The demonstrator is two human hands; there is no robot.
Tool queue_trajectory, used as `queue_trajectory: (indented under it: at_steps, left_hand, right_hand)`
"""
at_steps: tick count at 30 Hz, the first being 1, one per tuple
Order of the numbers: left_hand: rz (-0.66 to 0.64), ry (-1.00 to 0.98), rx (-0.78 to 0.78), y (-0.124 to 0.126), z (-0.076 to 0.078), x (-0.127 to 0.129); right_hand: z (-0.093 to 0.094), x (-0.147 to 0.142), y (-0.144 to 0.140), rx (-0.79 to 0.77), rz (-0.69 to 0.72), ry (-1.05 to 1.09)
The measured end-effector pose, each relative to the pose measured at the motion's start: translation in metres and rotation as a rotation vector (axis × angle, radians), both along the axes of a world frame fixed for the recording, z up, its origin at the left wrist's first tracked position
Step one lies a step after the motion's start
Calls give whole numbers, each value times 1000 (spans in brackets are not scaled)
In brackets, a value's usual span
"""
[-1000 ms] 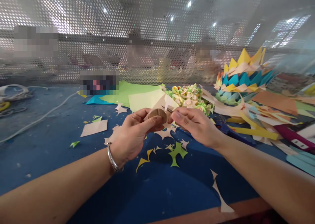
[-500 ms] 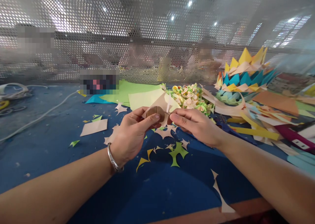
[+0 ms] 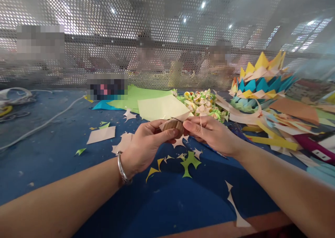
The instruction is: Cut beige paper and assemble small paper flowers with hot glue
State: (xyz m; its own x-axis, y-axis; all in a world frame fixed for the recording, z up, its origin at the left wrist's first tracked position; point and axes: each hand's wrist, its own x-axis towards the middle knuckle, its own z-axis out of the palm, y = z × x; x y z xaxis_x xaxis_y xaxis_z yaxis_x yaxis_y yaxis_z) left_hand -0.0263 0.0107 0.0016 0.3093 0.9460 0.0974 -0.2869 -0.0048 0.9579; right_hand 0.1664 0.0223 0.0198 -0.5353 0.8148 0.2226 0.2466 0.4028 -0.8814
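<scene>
My left hand (image 3: pixel 149 140) pinches a round, brown, wood-like piece (image 3: pixel 174 127) between thumb and fingers, with a pale pink paper edge beside it. My right hand (image 3: pixel 206 131) is closed close to it, its fingertips at the piece's right side. From those fingers a thin dark pointed tool (image 3: pixel 177 119) reaches over the top of the piece; its kind is hidden by my hand. A narrow pale strip (image 3: pixel 201 124) stands up against the right hand. Star-shaped pink scraps (image 3: pixel 180 140) and a green paper scrap (image 3: pixel 190 163) lie below on the blue tabletop.
Behind my hands are a cream sheet (image 3: pixel 162 106), green sheets (image 3: pixel 141 93) and a heap of small folded paper flowers (image 3: pixel 202 104). Stacked zigzag paper crowns (image 3: pixel 261 83) stand at right among paper strips (image 3: pixel 272 140). A white cable (image 3: pixel 49 121) crosses the left. A perforated screen (image 3: pixel 167 18) rises behind.
The pink paper that stood up behind the brown piece is now mostly out of sight. The piece has tilted and moved slightly right, and the dark tip now lies across its top.
</scene>
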Motion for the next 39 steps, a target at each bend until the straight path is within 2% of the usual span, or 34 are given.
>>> queue_trajectory:
  at_steps: [23,31,39]
  left_hand:
    - [-132,-14,63,3,3,-3]
    - [-93,38,19,4,4,-4]
    - [-137,52,22,8,4,-4]
  right_hand:
    - [3,4,2,63,-7,-69]
    - [8,5,2,174,-32,-173]
    - [7,6,3,232,-87,-219]
